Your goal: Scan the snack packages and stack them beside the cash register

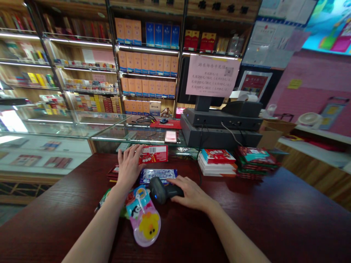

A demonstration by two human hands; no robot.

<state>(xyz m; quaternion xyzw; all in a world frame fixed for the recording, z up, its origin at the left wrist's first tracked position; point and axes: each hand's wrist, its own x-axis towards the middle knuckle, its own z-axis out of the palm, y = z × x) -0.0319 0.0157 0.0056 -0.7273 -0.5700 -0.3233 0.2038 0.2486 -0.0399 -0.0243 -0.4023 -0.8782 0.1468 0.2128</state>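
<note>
My left hand (pixel 129 166) lies flat with fingers spread on a red snack packet (pixel 153 154) on the dark wooden counter (pixel 274 219). My right hand (pixel 189 191) is closed round the handle of a dark barcode scanner (pixel 160 190), whose head points toward me. A blue-and-silver packet (pixel 157 174) lies between the two hands, just beyond the scanner. In front of my left forearm rests a clear pouch (pixel 145 219) with a yellow duck and a blue cap.
Stacks of red and teal packets (pixel 218 160) (pixel 256 160) sit on the counter to the right. Behind them stands a cash register base (pixel 219 129) with a pink notice (pixel 212 75). A glass display case (pixel 68 128) is at left, with stocked shelves (pixel 148 65) behind.
</note>
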